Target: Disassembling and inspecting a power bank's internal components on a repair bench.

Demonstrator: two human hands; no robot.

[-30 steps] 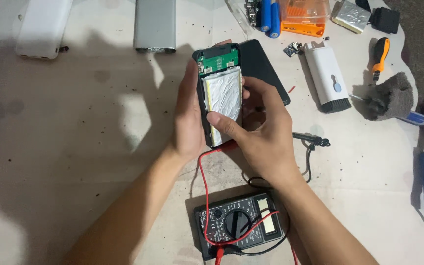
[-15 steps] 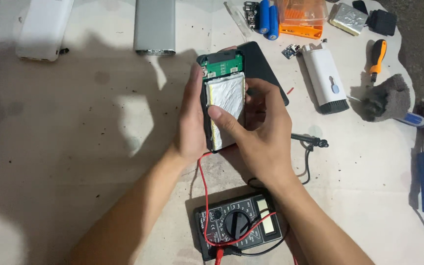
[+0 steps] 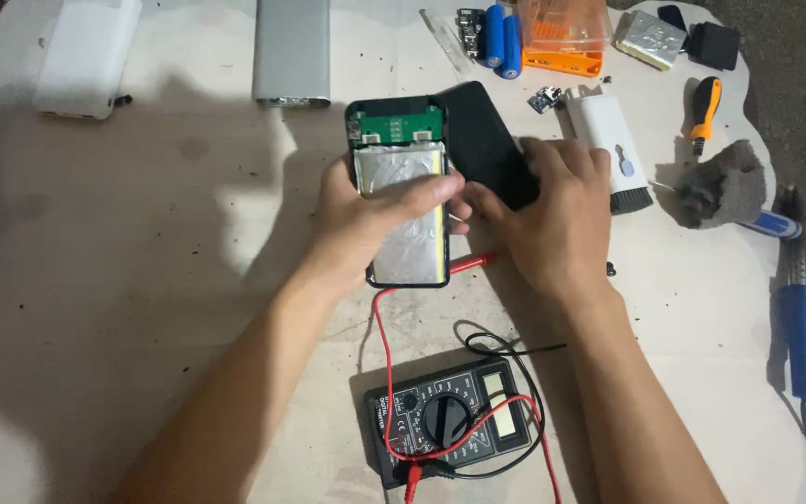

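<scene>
Our left hand (image 3: 366, 219) is clamped on the opened power bank (image 3: 401, 201) — right hand (image 3: 552, 210) rests flat, fingers loose, on its black cover (image 3: 482, 140); multimeter (image 3: 450, 425) and red lead (image 3: 384, 327) sit close by on the worktop (image 3: 123, 261).

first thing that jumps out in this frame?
Mid-frame, the opened power bank: its silver pouch cell and green circuit board are exposed, the left hand gripping it with the thumb across the cell. Just right of it, the right hand rests on the black back cover. At the bottom edge lies a black multimeter, its red lead curling up toward the power bank.
</scene>
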